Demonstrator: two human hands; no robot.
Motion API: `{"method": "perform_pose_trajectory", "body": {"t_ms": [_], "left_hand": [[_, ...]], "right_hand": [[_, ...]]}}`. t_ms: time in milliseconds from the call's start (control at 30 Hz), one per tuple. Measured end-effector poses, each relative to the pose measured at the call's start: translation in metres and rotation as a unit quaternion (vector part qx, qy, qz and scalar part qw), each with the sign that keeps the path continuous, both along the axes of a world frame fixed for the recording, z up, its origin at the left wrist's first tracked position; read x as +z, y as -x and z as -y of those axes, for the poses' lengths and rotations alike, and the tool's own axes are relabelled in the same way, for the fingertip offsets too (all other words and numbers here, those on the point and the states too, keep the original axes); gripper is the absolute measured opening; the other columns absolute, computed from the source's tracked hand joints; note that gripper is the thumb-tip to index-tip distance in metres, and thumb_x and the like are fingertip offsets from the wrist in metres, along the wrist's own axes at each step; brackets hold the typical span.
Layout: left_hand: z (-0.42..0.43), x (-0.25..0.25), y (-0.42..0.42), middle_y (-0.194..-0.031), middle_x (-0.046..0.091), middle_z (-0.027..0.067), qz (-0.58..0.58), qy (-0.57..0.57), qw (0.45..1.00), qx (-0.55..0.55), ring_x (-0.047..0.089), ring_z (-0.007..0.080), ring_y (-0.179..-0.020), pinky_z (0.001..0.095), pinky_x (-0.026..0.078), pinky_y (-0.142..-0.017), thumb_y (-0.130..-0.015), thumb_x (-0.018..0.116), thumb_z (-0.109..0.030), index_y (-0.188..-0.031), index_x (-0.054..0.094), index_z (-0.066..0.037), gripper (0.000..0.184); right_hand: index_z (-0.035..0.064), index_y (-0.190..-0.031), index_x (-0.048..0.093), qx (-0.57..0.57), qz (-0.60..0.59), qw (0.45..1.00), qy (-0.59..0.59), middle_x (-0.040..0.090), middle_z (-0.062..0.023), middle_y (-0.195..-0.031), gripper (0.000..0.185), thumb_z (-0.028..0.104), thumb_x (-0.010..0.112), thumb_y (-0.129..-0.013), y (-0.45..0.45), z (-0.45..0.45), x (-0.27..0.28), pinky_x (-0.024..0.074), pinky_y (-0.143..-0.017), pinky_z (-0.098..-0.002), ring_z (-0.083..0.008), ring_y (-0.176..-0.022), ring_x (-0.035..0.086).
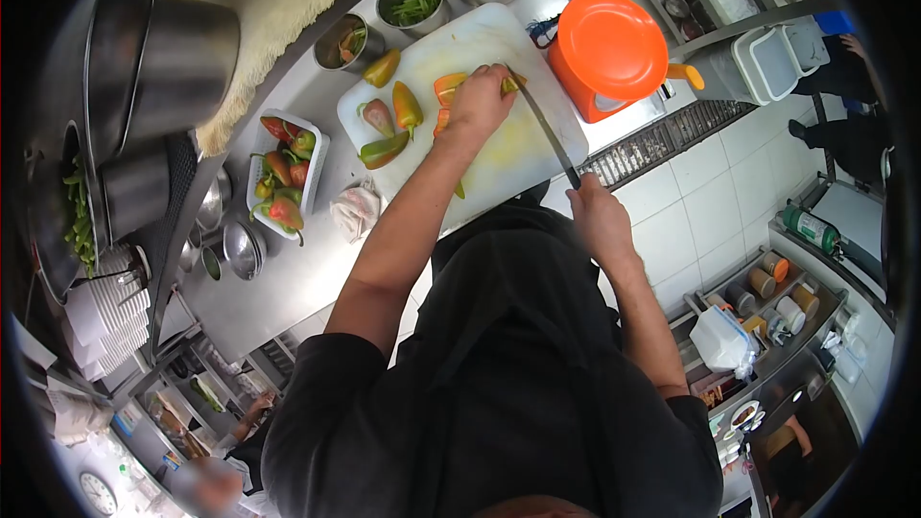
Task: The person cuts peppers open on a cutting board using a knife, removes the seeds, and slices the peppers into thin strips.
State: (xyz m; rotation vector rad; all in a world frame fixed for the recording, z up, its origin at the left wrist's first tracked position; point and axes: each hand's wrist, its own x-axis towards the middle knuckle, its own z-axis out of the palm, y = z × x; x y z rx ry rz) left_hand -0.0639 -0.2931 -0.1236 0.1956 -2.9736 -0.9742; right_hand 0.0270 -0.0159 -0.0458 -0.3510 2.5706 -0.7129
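Note:
My left hand (483,101) presses a yellow-green pepper piece (511,83) onto the white cutting board (523,149), its fingers bent around it. In my right hand (600,211) is the black handle of a long knife (549,129), whose tip end lies by the left fingertips. Orange-red pepper pieces (447,87) show beside and partly under my left hand. Whole or larger peppers, among them a yellow-orange one (407,105) and a green one (384,150), lie on the board's left part.
A white basket of peppers (318,173) and a crumpled cloth (356,210) are left of the board. Metal containers, one with green strips (413,5), stand beyond it. An orange container (611,48) stands at its right. Other people appear at lower left and far right.

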Motion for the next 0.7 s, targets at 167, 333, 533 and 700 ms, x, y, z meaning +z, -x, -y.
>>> {"method": "perform_pose_trajectory", "body": {"t_ms": [167, 333, 533, 700], "left_hand": [[-0.001, -0.003, 0.001, -0.1, 0.073, 0.0172, 0.002, -0.006, 1.0, 0.013, 0.075, 0.0338, -0.089, 0.0461, 0.06, -0.083, -0.085, 0.085, -0.014, -0.112, 0.072, -0.001, 0.033], [-0.003, 0.001, 0.002, -0.1, 0.074, 0.0169, 0.017, 0.008, 1.0, 0.014, 0.075, 0.0342, -0.09, 0.0458, 0.06, -0.083, -0.085, 0.085, -0.015, -0.112, 0.072, -0.001, 0.033], [-0.002, 0.001, 0.001, -0.1, 0.073, 0.017, 0.011, 0.009, 1.0, 0.011, 0.075, 0.0349, -0.091, 0.0461, 0.06, -0.084, -0.086, 0.084, -0.015, -0.114, 0.073, -0.001, 0.033], [0.0, 0.0, 0.001, -0.104, 0.075, 0.0183, 0.006, 0.016, 1.0, 0.007, 0.076, 0.0351, -0.094, 0.0461, 0.06, -0.086, -0.087, 0.083, -0.012, -0.115, 0.073, -0.001, 0.031]], "right_hand": [[0.0007, -0.109, 0.054, 0.014, 0.018, 0.999, -0.028, 0.073, -0.028, -0.089, 0.024, 0.023, 0.064, -0.106, 0.0, 0.005, 0.005, 0.0559, -0.074, -0.0606, -0.0513, -0.084, 0.072], [0.0011, -0.113, 0.054, 0.019, 0.022, 0.998, -0.058, 0.074, -0.0286, -0.093, 0.025, 0.024, 0.062, -0.107, 0.0, 0.007, 0.006, 0.0574, -0.075, -0.0607, -0.0508, -0.086, 0.073], [0.0025, -0.118, 0.054, 0.038, 0.026, 0.994, -0.101, 0.073, -0.0256, -0.091, 0.026, 0.026, 0.059, -0.11, 0.002, 0.012, 0.004, 0.06, -0.071, -0.0575, -0.0473, -0.084, 0.074], [0.0014, -0.118, 0.054, 0.05, 0.029, 0.995, -0.076, 0.074, -0.0271, -0.091, 0.024, 0.024, 0.058, -0.11, 0.015, 0.021, -0.011, 0.059, -0.072, -0.0602, -0.0493, -0.083, 0.074]]}}
